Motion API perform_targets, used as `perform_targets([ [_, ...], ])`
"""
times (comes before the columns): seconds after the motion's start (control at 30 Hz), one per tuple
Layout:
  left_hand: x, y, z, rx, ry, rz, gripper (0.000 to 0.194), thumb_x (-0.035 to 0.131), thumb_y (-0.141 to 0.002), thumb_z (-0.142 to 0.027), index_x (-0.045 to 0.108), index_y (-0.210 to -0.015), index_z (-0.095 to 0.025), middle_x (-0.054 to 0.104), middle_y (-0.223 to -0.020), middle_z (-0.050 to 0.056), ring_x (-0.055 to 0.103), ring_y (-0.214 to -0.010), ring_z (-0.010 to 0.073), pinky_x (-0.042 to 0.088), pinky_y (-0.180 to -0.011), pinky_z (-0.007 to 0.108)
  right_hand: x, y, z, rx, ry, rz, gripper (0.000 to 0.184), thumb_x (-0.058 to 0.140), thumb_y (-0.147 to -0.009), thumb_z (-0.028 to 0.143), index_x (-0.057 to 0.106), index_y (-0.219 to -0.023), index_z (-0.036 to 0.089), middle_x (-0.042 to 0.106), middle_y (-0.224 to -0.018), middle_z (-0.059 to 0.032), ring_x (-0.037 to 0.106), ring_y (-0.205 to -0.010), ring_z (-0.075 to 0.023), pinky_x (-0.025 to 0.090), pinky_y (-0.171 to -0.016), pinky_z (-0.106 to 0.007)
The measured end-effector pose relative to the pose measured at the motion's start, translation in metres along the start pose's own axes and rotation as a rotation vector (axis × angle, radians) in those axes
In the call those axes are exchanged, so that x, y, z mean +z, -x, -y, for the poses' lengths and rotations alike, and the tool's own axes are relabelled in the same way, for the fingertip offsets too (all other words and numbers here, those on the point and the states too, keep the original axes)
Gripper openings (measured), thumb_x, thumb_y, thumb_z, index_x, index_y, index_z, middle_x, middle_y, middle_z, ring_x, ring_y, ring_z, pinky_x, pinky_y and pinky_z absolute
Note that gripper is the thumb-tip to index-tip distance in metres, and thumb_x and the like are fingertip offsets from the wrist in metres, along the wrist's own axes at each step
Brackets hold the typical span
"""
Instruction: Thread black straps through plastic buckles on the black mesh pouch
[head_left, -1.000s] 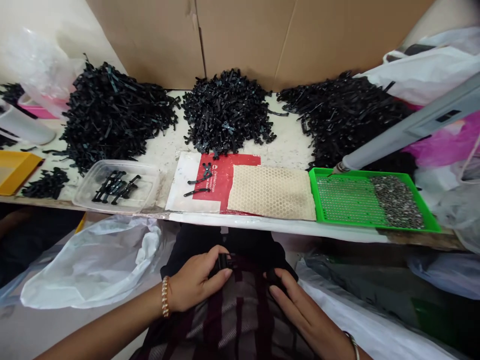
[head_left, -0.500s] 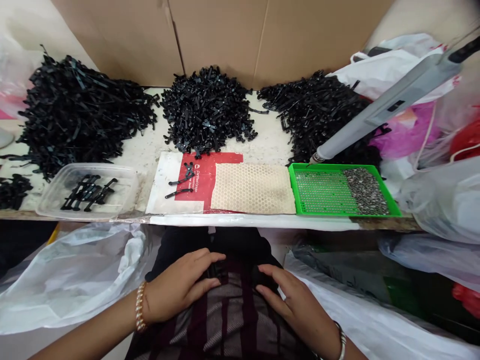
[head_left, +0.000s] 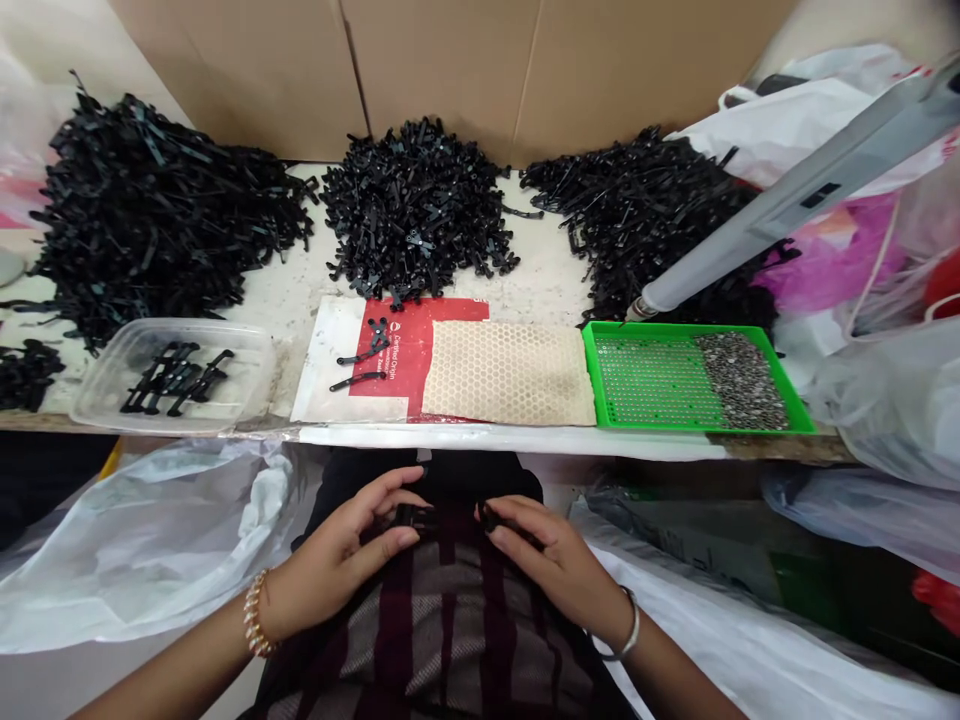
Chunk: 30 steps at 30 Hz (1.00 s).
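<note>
Both hands rest over my lap, below the table's front edge. My left hand (head_left: 341, 560) is curled, thumb and fingers pinching a small black plastic clip (head_left: 415, 518). A short way to its right, my right hand (head_left: 551, 565) is closed on another small black piece (head_left: 491, 517) at its fingertips. The two pieces lie close together but apart. Striped maroon and grey cloth (head_left: 450, 640) lies under both hands.
On the table are three heaps of black plastic parts (head_left: 416, 205), a clear tray (head_left: 176, 375) holding a few parts, a red and white sheet (head_left: 390, 355), a beige honeycomb mat (head_left: 510, 372), and a green tray (head_left: 694, 380) of small metal bits. Plastic bags hang at both sides.
Both hands have moved forward toward the table edge and come closer together. The black pieces now show at the fingertips.
</note>
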<state>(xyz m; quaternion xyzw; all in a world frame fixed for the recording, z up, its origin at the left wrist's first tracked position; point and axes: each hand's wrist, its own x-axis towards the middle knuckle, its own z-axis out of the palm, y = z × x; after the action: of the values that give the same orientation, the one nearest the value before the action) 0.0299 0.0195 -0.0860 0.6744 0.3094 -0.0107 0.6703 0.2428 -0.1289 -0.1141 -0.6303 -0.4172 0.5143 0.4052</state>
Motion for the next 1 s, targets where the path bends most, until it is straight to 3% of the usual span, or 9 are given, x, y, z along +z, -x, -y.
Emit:
perform_targets([
  [0.1,0.005,-0.002,0.0,-0.02,0.098,-0.002,0.051,0.051,-0.088,-0.034,0.032,-0.134,-0.021,0.06,-0.116,0.009,0.057,-0.109,0.0177,0.042,-0.101,0.035,-0.001,-0.002,0.004,0.064,-0.116,0.07,0.03,0.056,-0.088,0.04,0.066,-0.109,0.022,0.06,-0.109,-0.0066,0.055,-0.103,-0.0187,0.041,-0.096,-0.032],
  [0.17,0.006,-0.003,0.0,-0.038,0.148,-0.009,0.051,0.054,-0.087,-0.035,0.035,-0.132,-0.02,0.061,-0.116,0.01,0.057,-0.109,0.0191,0.042,-0.101,0.036,-0.008,-0.002,0.002,0.178,-0.291,0.06,0.034,0.061,-0.084,0.044,0.066,-0.108,0.021,0.061,-0.111,-0.007,0.057,-0.101,-0.0186,0.04,-0.098,-0.035],
  [0.27,-0.001,0.0,0.002,-0.094,0.216,-0.064,0.053,0.057,-0.085,-0.037,0.034,-0.131,-0.022,0.061,-0.117,0.011,0.059,-0.106,0.0208,0.046,-0.098,0.037,-0.022,0.005,-0.002,0.355,-0.596,-0.119,0.039,0.069,-0.077,0.045,0.067,-0.107,0.02,0.064,-0.112,-0.0074,0.059,-0.096,-0.0167,0.04,-0.098,-0.035],
  [0.43,-0.02,0.002,0.003,-0.152,0.208,-0.162,0.057,0.06,-0.083,-0.043,0.034,-0.13,-0.025,0.064,-0.115,0.009,0.064,-0.098,0.0202,0.053,-0.087,0.03,-0.034,0.022,-0.003,0.356,-0.764,-0.281,0.04,0.075,-0.071,0.043,0.069,-0.104,0.021,0.065,-0.109,-0.0072,0.06,-0.093,-0.0166,0.045,-0.088,-0.032],
  [0.53,-0.014,0.0,-0.001,-0.147,0.189,-0.14,0.058,0.06,-0.083,-0.041,0.032,-0.131,-0.025,0.064,-0.115,0.01,0.064,-0.098,0.0207,0.053,-0.086,0.031,-0.025,0.021,0.001,0.299,-0.659,-0.213,0.035,0.069,-0.077,0.041,0.068,-0.105,0.021,0.064,-0.108,-0.0065,0.059,-0.093,-0.0164,0.044,-0.088,-0.032],
  [0.73,0.018,-0.005,0.001,-0.015,0.16,0.002,0.053,0.056,-0.087,-0.034,0.035,-0.133,-0.019,0.061,-0.118,0.011,0.058,-0.109,0.0191,0.043,-0.1,0.036,-0.004,0.003,0.022,-0.016,0.051,0.132,0.021,0.055,-0.089,0.029,0.066,-0.106,0.022,0.058,-0.098,-0.0032,0.055,-0.093,-0.0148,0.041,-0.086,-0.027],
  [1.0,0.018,-0.003,0.014,0.078,0.179,0.027,0.056,0.054,-0.088,-0.03,0.033,-0.139,-0.018,0.057,-0.125,0.012,0.055,-0.114,0.019,0.042,-0.101,0.04,0.006,-0.004,0.028,-0.052,0.206,0.17,0.022,0.047,-0.094,0.028,0.063,-0.107,0.022,0.057,-0.097,-0.0044,0.054,-0.092,-0.016,0.043,-0.083,-0.028],
])
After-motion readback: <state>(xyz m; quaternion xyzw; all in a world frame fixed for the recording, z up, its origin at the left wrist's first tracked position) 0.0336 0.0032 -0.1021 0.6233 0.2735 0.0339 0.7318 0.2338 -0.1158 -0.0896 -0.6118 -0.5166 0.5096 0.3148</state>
